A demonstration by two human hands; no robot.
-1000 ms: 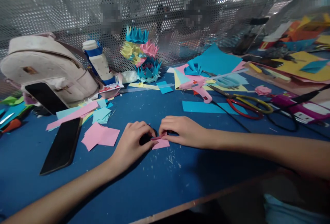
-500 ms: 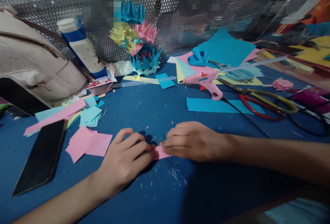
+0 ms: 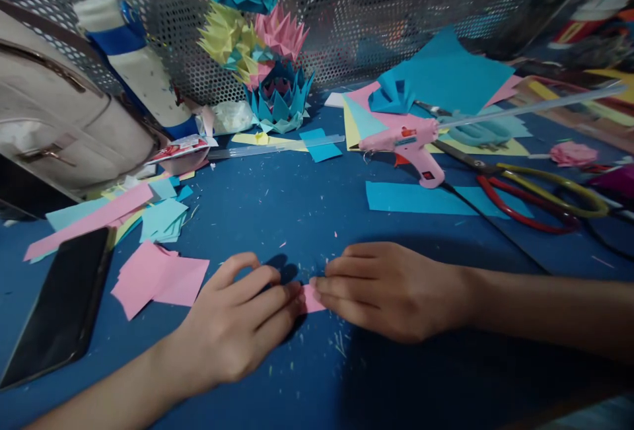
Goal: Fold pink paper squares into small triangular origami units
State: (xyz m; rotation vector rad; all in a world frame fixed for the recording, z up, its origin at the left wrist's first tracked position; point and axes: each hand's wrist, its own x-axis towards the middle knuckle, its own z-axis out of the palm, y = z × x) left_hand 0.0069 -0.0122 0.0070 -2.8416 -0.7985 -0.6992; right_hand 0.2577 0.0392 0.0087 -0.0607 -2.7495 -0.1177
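Observation:
A small folded piece of pink paper lies on the blue tabletop between my hands. The fingertips of my left hand are closed on its left end, thumb and index together. My right hand presses its closed fingers over the right end, hiding that part. Left of my left hand lie loose pink paper pieces. Beyond my right hand is a blue paper strip, with a pink glue gun just behind it.
A black phone lies at the left, near a stack of light blue papers. Folded paper flowers stand at the back beside a white bottle and a backpack. Scissors lie on the right.
The view has shifted slightly closer and downward. Both hands stay on the pink paper; my right fingers sit slightly differently along its right end.

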